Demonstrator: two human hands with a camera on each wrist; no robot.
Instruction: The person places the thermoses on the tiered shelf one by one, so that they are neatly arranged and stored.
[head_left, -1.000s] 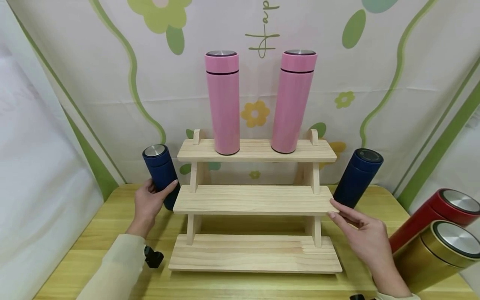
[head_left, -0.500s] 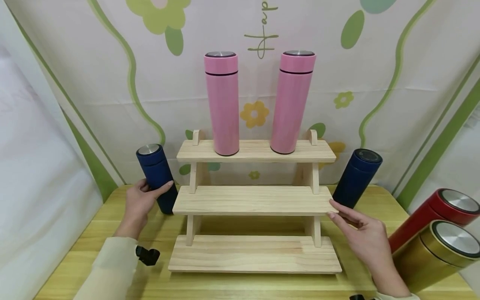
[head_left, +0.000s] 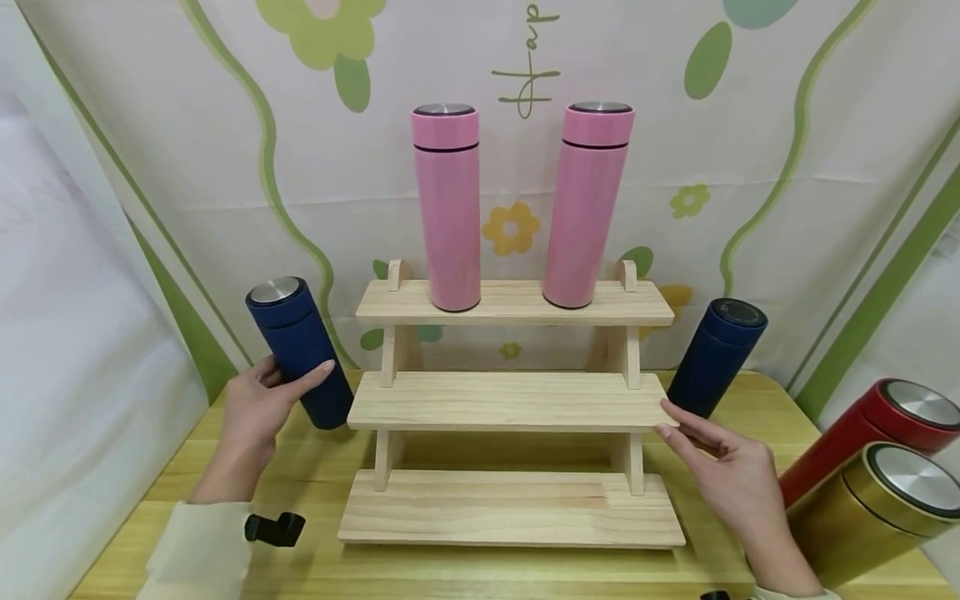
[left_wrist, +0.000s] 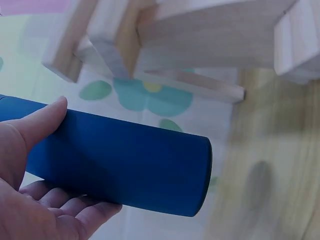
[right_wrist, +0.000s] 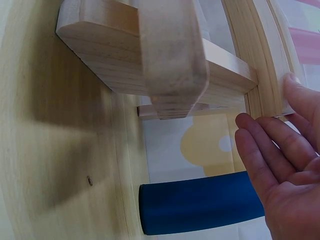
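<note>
the left hand (head_left: 257, 408) has its grip clamped around a silver-topped dark blue cylindrical flask (head_left: 300, 342), held off the wooden table (head_left: 450, 575), just left of the three-tiered pale wooden stand (head_left: 510, 508). the right hand (head_left: 738, 483) has its grip pinched on the right end of the middle shelf (head_left: 506, 400). two tall pink cylindrical flasks (head_left: 453, 225) stand upright and apart on the top shelf (head_left: 512, 302).

Your head view is bright and mostly sharp, though the gold bottle (head_left: 851, 521) looks stretched near the edge. Your wrist views are dimmer: soft shadows darken the table (right_wrist: 72, 172), and the shelf (left_wrist: 205, 40) blurs in the left.
</note>
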